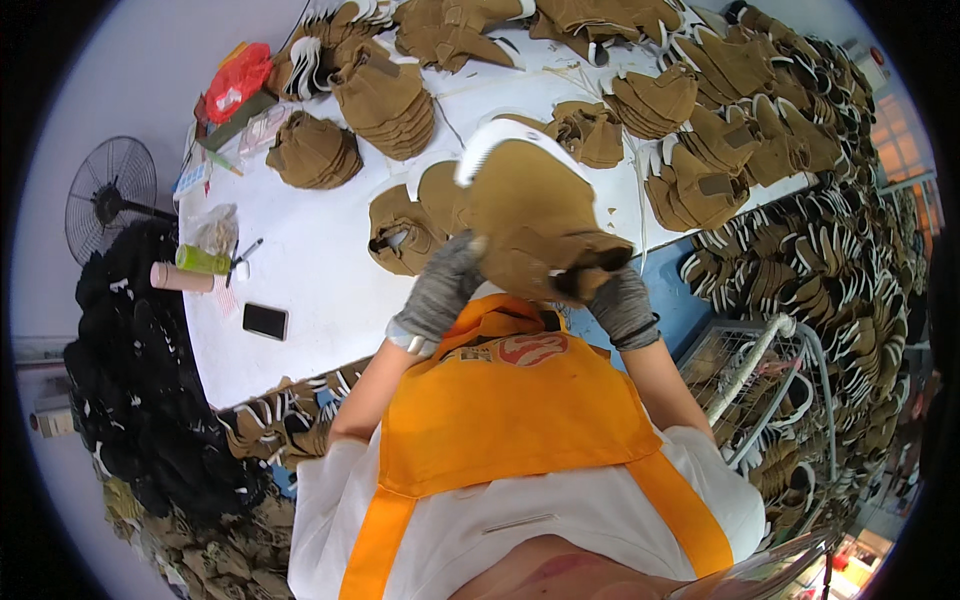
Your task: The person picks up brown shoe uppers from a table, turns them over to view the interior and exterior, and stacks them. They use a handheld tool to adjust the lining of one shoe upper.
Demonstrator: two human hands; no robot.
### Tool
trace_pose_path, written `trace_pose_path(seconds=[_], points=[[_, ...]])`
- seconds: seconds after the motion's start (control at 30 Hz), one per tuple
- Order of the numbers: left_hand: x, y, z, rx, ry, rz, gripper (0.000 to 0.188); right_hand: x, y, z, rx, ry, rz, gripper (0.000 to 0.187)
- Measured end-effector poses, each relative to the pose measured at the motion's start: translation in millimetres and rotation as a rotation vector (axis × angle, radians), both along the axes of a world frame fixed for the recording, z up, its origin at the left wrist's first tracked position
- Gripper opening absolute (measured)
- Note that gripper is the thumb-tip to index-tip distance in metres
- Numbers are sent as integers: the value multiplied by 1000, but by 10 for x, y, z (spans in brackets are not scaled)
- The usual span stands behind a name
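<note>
In front of my chest I hold a brown fabric shoe upper (530, 200) with a white ribbed edge, its dark opening turned toward my right side. My left hand (445, 285), in a grey knit glove, grips its left edge. On the other side my right hand (624, 308), gloved the same way, has its fingers at the opening, partly hidden by the fabric. Just beyond my left hand, another brown upper (398, 232) lies on the white table (330, 250).
Stacked brown uppers (385, 100) stand along the table's far side. Left are a phone (265, 321), a pink bottle (180, 277), a green roll (203, 260) and a fan (110, 200). A wire cart (745, 375) stands at my right, near heaped uppers (820, 270). Black items (150, 370) pile up left.
</note>
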State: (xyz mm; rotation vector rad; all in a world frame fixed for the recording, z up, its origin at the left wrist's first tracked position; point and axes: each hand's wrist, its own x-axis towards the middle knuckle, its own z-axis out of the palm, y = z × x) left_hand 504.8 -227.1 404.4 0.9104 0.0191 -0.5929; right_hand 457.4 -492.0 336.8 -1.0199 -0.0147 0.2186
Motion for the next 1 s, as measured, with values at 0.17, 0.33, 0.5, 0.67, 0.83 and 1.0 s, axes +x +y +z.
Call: trace_pose_path(seconds=[0.17, 0.33, 0.5, 0.67, 0.83, 1.0], points=[[129, -541, -335, 191, 0, -265, 49, -456, -529, -383, 592, 431, -446, 43], [127, -836, -675, 232, -112, -546, 54, -485, -880, -784, 557, 533, -773, 39], [44, -601, -850, 140, -87, -676, 45, 53, -1239, -2007, 510, 426, -539, 40], [-46, 93, -1169, 468, -537, -353, 35, 477, -774, -1967, 371, 594, -282, 38], [-89, 617, -1266, 1451, -697, 616, 39, 508, -958, -2412, -177, 736, -382, 44], [37, 937, -1012, 1972, -756, 341, 51, 364, -990, -2236, -1068, 560, -529, 40]])
